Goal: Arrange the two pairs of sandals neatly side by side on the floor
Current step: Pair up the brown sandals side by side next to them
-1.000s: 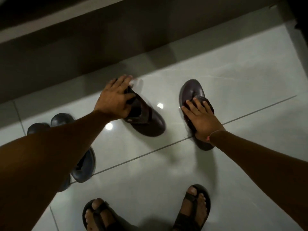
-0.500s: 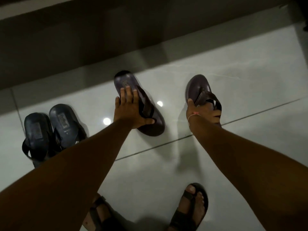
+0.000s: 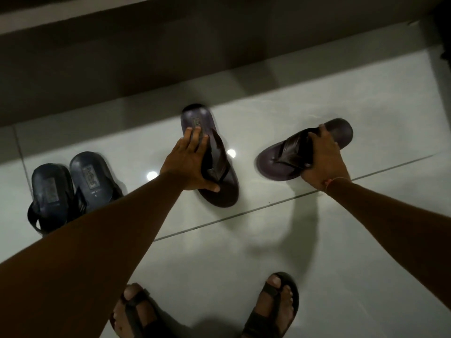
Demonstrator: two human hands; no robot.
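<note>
**Open tile on either side of the middle brown sandal**

The dark brown thong sandal (image 3: 214, 164) lying under the left hand (image 3: 188, 164) has bare glossy white floor tile (image 3: 244, 252) on both sides. To its left stands a black slide-sandal pair (image 3: 70, 189), to its right a second brown thong sandal (image 3: 302, 150), and beyond it a dark wall base (image 3: 146, 69).

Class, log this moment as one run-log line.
left hand: flat on brown sandal | right hand: gripping second brown sandal, angled | black pair: side by side
</note>
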